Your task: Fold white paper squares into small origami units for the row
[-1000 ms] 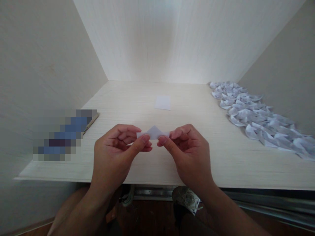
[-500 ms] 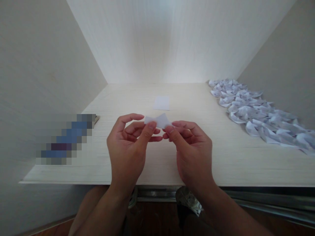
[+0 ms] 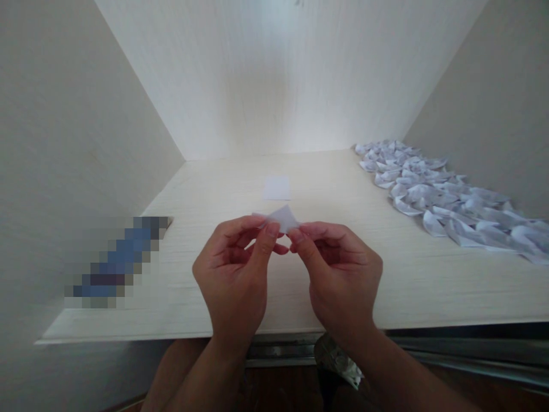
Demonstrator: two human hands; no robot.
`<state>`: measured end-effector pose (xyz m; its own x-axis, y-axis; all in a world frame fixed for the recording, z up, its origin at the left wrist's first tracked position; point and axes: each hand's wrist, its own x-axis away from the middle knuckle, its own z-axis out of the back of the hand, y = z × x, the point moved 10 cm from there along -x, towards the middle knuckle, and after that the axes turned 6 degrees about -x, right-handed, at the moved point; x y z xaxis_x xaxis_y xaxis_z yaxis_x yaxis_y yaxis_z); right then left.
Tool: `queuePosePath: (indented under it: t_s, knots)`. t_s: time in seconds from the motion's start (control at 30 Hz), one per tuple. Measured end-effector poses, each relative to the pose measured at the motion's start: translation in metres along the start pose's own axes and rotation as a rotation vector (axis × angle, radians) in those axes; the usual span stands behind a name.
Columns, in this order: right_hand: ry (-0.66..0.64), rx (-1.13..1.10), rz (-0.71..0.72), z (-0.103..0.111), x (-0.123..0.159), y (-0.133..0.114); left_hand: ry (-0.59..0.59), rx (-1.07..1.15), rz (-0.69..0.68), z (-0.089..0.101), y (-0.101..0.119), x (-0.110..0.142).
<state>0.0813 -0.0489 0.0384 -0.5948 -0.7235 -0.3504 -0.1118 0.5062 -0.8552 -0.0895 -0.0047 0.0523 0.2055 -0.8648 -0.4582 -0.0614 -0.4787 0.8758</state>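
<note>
Between my two hands is a small folded piece of white paper (image 3: 283, 217), held above the table with a pointed corner facing up and away. My left hand (image 3: 238, 263) pinches its left part, thumb on the near face and fingers behind. On the other end, my right hand (image 3: 338, 263) grips the paper the same way. The fingertips behind the paper are partly hidden. Beyond my hands a flat white paper square (image 3: 277, 187) lies on the table.
Rows of folded white paper boats (image 3: 422, 189) run along the right side of the pale table (image 3: 180, 297). At the left lies a pixelated bluish object (image 3: 120, 257). Panels enclose the back and both sides. A shoe (image 3: 338, 360) shows below the front edge.
The paper has tilted in my grip and its left end is now more covered by my left hand. My left hand has moved right, closer to my right hand. The view has shifted slightly.
</note>
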Motion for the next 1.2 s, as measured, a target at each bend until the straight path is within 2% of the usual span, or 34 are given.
queuePosePath:
  t_s: [0.17, 0.37, 0.67, 0.83, 1.0, 1.2]
  knots:
    - [0.039, 0.036, 0.056, 0.004, 0.003, -0.004, 0.008, 0.031, 0.091, 0.004, -0.008, 0.000]
    - [0.075, 0.050, 0.062, 0.010, 0.004, -0.005, -0.031, 0.031, 0.123, 0.003, -0.006, 0.001]
    - [-0.072, -0.159, 0.003, -0.007, 0.003, 0.002, -0.138, 0.160, 0.134, 0.001, -0.011, -0.002]
    - [-0.140, -0.153, 0.047, -0.016, 0.003, -0.006, -0.108, 0.129, 0.106, 0.006, -0.008, -0.002]
    - [-0.165, -0.092, 0.083, -0.021, 0.004, -0.012, -0.149, 0.185, -0.034, 0.004, 0.006, -0.006]
    - [-0.226, -0.123, 0.066, -0.027, 0.006, -0.016, -0.246, 0.209, -0.051, 0.004, 0.012, -0.006]
